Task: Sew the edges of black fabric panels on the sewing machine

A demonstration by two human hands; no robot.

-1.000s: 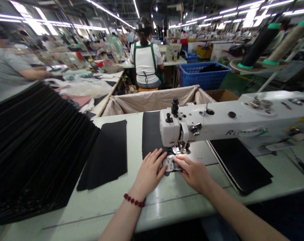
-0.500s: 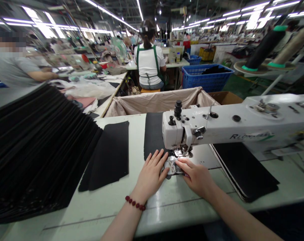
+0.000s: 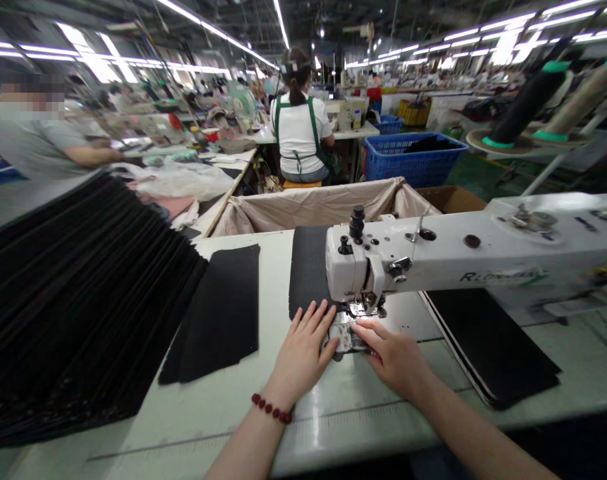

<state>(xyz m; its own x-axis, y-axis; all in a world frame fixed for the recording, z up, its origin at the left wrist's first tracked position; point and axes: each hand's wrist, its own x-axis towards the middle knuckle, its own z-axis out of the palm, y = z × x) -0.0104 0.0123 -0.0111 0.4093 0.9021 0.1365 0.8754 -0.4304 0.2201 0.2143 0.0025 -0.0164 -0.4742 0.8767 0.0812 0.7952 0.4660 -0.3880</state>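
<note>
A white sewing machine reaches in from the right over the pale green table. My left hand lies flat with fingers spread, its fingertips at the lower edge of a black panel left of the needle area. Its thumb is beside the metal guide plate. My right hand rests at the right side of that plate, fingers bent and close together; what they hold, if anything, is hidden. The presser foot stands just beyond my fingertips.
Tall stack of black panels at left, with loose black panels beside it. More black panels lie under the machine arm. Behind are a cloth-lined bin, a blue basket, thread cones and two seated people.
The whole view has shifted slightly, so the scene sits a little lower. Both hands keep nearly the same place beside the guide plate.
</note>
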